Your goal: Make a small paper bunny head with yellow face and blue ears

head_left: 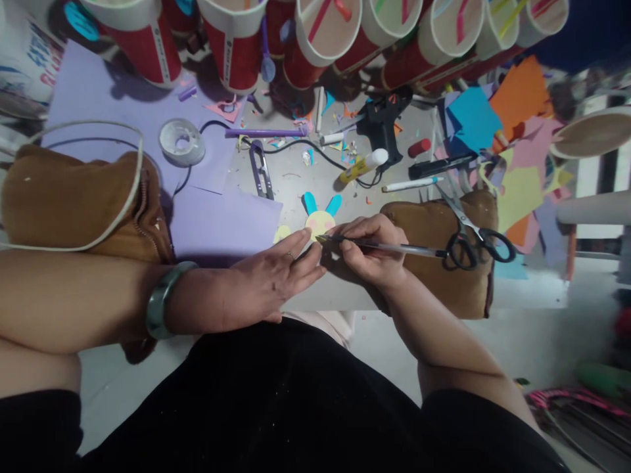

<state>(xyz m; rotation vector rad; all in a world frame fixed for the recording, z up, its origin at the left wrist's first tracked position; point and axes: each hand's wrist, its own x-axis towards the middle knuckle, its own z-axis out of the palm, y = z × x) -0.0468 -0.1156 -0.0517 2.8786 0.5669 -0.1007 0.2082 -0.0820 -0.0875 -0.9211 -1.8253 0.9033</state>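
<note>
A small paper bunny face (320,224), yellow with pink cheeks and two blue ears, lies on the table near its front edge. My right hand (372,246) is closed around a pen (399,247), whose tip touches or nearly touches the lower part of the face. From the left, my left hand (276,272) lies palm down with fingers spread, its fingertips at the face's lower left edge. A smaller yellow paper piece (282,234) sits just left of the face, beside purple paper (227,220).
Red cups (231,52) line the back. A glue gun (383,125), glue stick (363,165), tape roll (181,141) and purple thread snips (261,169) lie beyond my hands. Scissors (470,230) rest on a brown cushion (444,282); another brown cushion (73,197) is left. Coloured paper (522,98) is piled right.
</note>
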